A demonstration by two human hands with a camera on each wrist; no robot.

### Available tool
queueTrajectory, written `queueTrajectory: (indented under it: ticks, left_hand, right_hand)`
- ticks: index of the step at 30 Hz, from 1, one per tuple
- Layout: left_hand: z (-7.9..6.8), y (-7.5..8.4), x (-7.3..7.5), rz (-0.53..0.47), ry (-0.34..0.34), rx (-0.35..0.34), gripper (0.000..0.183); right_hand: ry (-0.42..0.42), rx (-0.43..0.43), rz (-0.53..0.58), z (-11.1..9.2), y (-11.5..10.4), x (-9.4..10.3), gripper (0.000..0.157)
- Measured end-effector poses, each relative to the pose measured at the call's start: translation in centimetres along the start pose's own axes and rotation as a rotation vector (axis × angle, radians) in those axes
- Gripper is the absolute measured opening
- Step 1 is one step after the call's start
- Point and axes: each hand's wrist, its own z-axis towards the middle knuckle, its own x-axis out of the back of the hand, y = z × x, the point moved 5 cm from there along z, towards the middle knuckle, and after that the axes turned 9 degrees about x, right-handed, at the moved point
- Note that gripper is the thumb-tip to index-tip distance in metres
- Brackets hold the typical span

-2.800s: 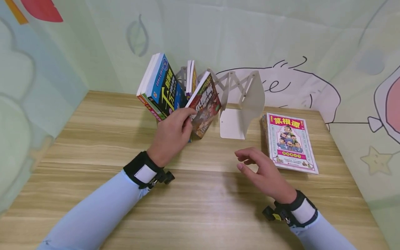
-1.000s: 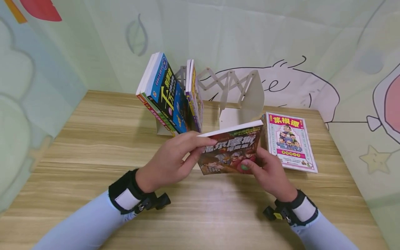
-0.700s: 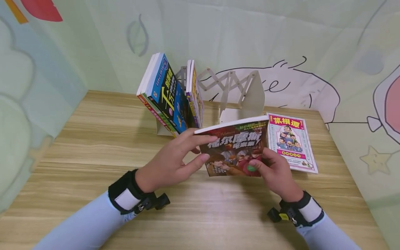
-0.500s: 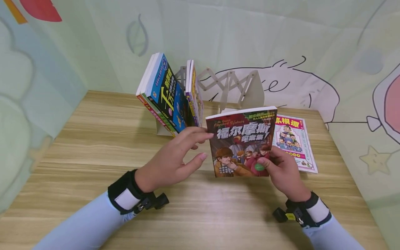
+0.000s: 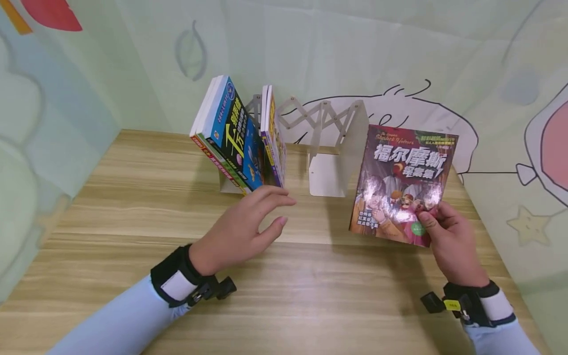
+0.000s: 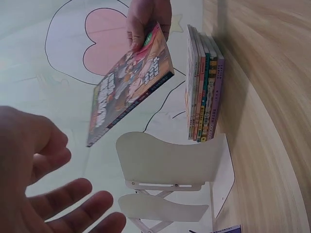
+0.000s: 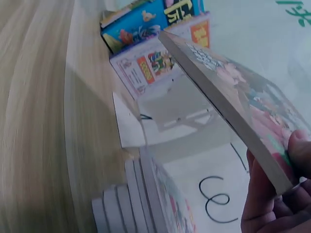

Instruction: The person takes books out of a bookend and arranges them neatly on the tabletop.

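Pinching the glossy dark-red paperback (image 5: 401, 185) by its near right corner, my right hand (image 5: 455, 242) holds it, long axis pointing away, above the multicoloured thin-book stack (image 6: 204, 92), my left hand (image 5: 239, 231) empty, fingers loose.

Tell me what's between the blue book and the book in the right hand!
From the blue book to the held book, the head view shows thin purple-edged books, then part of the metal rack.
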Motion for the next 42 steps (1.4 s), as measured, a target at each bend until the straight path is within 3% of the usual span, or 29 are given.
queueTrajectory:
  ticks: [5,8,17,21,25,29,37,42]
  left_hand:
    - [0.0,-0.4,-0.1,0.02,-0.018,0.045,0.032]
    - [0.0,-0.5,-0.3,0.02,-0.027,0.05,0.031]
    - [-0.3,-0.8,-0.5,0.035,-0.033,0.052,0.028]
    - [-0.4,-1.0,-0.7,0.039,-0.04,0.054,0.027]
    - [-0.5,-0.9,-0.8,0.038,-0.038,0.058,0.026]
    - [-0.5,-0.8,-0.9,0.035,-0.038,0.063,0.026]
    - [-0.7,-1.0,-1.0,0.038,-0.036,0.061,0.026]
    - [-0.7,-0.9,-1.0,0.033,-0.047,0.069,0.026]
  right_hand:
    - [0.064,-0.081,0.293,0.4,2.0,1.2,0.028]
    - [0.092,-0.118,0.389,0.5,3.1,2.0,0.033]
    - [0.029,-0.369,0.389,1.4,5.4,3.6,0.043]
    - [0.025,-0.483,0.257,1.8,6.0,4.0,0.066]
    - [-0.042,-0.486,-0.102,2.1,6.1,4.3,0.088]
    - [-0.101,-0.431,-0.395,2.2,5.9,4.6,0.093]
    - [-0.105,-0.308,-0.521,2.2,5.6,4.2,0.088]
    - [-0.1,-0.297,-0.538,2.4,5.8,4.1,0.085]
